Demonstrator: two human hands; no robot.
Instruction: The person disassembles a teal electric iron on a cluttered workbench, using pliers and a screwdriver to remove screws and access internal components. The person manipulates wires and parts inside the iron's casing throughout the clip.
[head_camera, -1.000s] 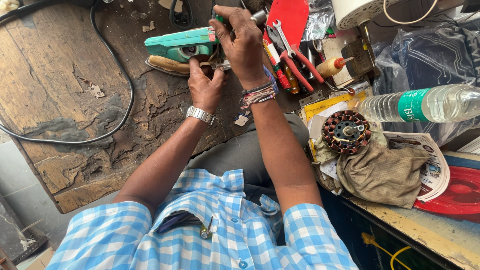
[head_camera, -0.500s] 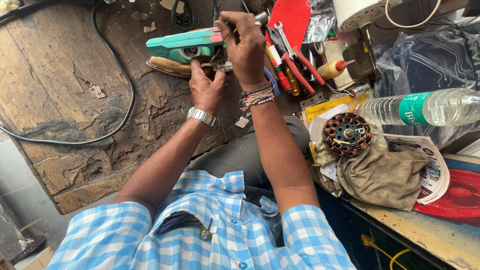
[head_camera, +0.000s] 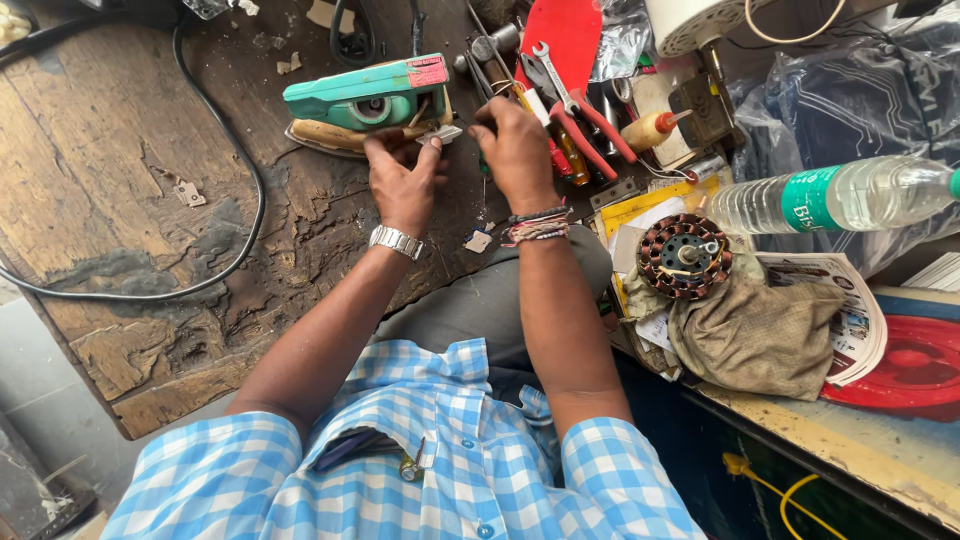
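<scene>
near: checked blue shirt (head_camera: 450, 470), grey trousers. mid: left hand (head_camera: 403, 185), wristwatch, fingers curled on a small metal plate (head_camera: 441, 134) at the rear of the iron. right hand (head_camera: 517, 150) closed on a thin tool, tip hidden. far left: green electric iron (head_camera: 365, 100) on the worn wooden bench (head_camera: 110, 200), rear end open; repair seemingly midway, reassembly left. right: fan stator (head_camera: 684, 256), water bottle (head_camera: 840, 195).
</scene>
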